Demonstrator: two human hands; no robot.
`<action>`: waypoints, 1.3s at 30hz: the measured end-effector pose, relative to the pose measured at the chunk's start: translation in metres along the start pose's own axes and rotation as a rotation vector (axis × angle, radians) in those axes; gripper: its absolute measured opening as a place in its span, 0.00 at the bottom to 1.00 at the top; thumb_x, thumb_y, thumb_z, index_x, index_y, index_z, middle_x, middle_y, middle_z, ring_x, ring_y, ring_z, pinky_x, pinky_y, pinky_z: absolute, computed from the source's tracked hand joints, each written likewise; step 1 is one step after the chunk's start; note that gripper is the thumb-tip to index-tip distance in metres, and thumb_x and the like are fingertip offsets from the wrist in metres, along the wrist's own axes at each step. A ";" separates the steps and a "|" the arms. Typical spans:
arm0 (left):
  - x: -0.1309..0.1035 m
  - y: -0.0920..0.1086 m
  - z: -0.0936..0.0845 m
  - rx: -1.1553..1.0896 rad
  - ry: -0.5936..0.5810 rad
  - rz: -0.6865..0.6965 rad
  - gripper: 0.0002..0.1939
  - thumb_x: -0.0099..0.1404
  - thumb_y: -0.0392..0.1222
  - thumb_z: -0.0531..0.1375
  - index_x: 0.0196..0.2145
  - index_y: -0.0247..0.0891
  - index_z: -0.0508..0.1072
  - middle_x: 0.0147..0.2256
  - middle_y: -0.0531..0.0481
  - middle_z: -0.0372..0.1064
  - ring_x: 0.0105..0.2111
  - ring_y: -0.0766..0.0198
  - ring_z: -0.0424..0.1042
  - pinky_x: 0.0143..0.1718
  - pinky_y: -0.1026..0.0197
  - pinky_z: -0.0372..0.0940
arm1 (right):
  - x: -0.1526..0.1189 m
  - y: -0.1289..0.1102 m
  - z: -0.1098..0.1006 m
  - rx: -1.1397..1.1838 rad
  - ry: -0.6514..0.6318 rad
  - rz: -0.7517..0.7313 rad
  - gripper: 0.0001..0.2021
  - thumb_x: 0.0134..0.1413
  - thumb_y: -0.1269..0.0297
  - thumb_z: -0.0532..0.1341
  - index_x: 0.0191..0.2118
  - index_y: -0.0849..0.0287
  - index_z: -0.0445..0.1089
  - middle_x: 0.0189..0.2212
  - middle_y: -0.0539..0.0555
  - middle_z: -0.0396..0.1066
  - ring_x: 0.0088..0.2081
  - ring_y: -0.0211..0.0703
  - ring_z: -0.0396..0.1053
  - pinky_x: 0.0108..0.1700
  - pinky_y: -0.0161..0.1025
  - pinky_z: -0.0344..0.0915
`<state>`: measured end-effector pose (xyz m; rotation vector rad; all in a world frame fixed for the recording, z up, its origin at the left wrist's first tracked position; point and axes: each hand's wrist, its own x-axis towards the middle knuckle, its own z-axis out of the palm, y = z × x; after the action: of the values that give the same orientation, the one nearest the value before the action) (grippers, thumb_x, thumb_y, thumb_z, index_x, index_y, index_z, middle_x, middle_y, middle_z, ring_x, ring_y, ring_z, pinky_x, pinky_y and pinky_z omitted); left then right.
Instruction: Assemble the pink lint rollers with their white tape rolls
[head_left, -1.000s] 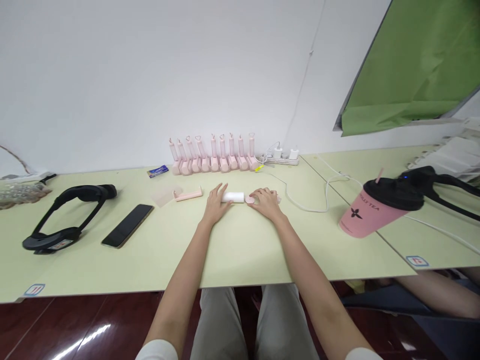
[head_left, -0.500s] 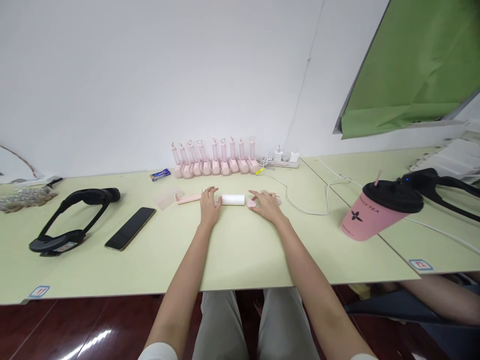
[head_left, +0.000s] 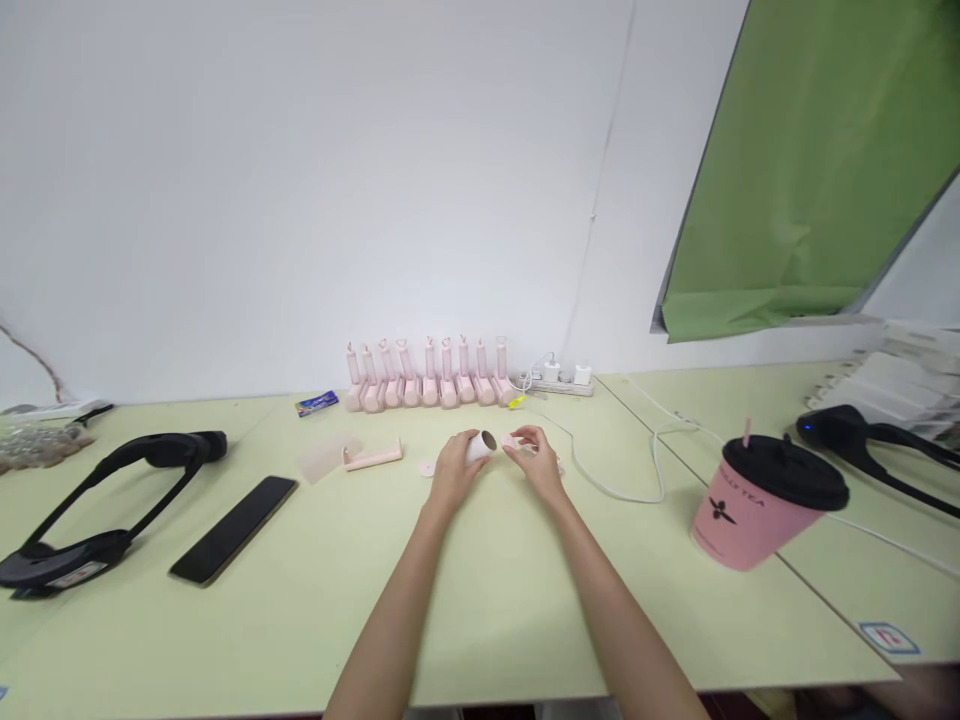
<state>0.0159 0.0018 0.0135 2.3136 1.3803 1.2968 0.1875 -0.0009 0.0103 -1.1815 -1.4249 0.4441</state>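
Observation:
My left hand (head_left: 453, 470) is wrapped round a white cardboard-like tube (head_left: 480, 447), whose hollow end faces right and toward me. Close to that end, my right hand (head_left: 538, 462) pinches a small pale pink disc-like piece (head_left: 511, 441). A small gap separates the piece from the tube. Left of my left hand, another pink disc (head_left: 427, 469) lies on the table. Farther left sits a pink bar-shaped handle (head_left: 373, 457) with upturned ends, beside a thin translucent sheet (head_left: 328, 458). Something partly hidden lies behind my right hand.
Several pink roller-like items (head_left: 431, 385) stand along the wall by a power strip (head_left: 556, 384) with a white cable (head_left: 652, 470). A pink cup (head_left: 742, 515) is on the right, a black phone (head_left: 234, 530) and headset (head_left: 112, 500) on the left. A blue packet (head_left: 316, 404) lies behind.
My left hand has taken hold of the tube, lifting and turning its open end toward me. My right hand has picked up a pink piece. The view has tilted up.

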 end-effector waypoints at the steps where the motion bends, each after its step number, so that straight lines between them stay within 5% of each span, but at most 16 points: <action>1: 0.000 0.003 0.001 -0.074 0.033 -0.041 0.22 0.56 0.44 0.58 0.48 0.42 0.60 0.44 0.46 0.64 0.44 0.59 0.64 0.44 0.55 0.60 | 0.001 -0.003 0.002 0.072 0.008 -0.004 0.19 0.40 0.55 0.61 0.39 0.55 0.61 0.38 0.55 0.70 0.38 0.44 0.67 0.41 0.44 0.61; 11: -0.010 0.014 0.011 -0.331 0.020 -0.114 0.34 0.58 0.46 0.57 0.58 0.44 0.46 0.45 0.45 0.65 0.42 0.61 0.67 0.44 0.56 0.61 | -0.009 -0.029 0.013 0.206 0.004 -0.027 0.15 0.42 0.56 0.61 0.38 0.56 0.64 0.38 0.54 0.69 0.39 0.43 0.68 0.46 0.43 0.61; 18: -0.013 0.011 0.015 -0.227 -0.015 0.028 0.25 0.61 0.44 0.54 0.55 0.43 0.52 0.50 0.44 0.60 0.48 0.61 0.63 0.48 0.57 0.59 | -0.014 -0.039 0.012 0.022 0.009 -0.100 0.11 0.48 0.55 0.56 0.36 0.55 0.69 0.44 0.55 0.67 0.47 0.46 0.63 0.47 0.44 0.58; 27: -0.015 0.001 0.017 -0.286 0.033 -0.068 0.21 0.62 0.44 0.52 0.52 0.40 0.54 0.48 0.44 0.61 0.44 0.62 0.65 0.44 0.57 0.62 | -0.020 -0.039 0.020 -0.127 -0.097 -0.230 0.13 0.51 0.57 0.56 0.43 0.50 0.68 0.50 0.51 0.64 0.51 0.46 0.58 0.52 0.48 0.53; 34: -0.016 0.010 0.006 -0.367 -0.015 -0.070 0.20 0.64 0.46 0.48 0.53 0.41 0.56 0.51 0.44 0.59 0.46 0.62 0.63 0.42 0.59 0.64 | -0.017 -0.029 0.019 0.075 -0.157 -0.179 0.16 0.56 0.56 0.49 0.47 0.53 0.65 0.49 0.54 0.65 0.49 0.43 0.62 0.48 0.43 0.59; 39: -0.021 0.015 -0.001 -0.429 -0.039 -0.060 0.20 0.65 0.46 0.46 0.52 0.39 0.58 0.50 0.43 0.60 0.48 0.61 0.63 0.39 0.60 0.65 | -0.022 -0.030 0.023 0.174 -0.225 -0.123 0.15 0.53 0.55 0.54 0.45 0.53 0.63 0.45 0.53 0.67 0.42 0.41 0.66 0.44 0.41 0.62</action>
<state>0.0207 -0.0231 0.0096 1.9826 1.0273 1.3631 0.1510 -0.0235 0.0174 -0.9203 -1.6066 0.6166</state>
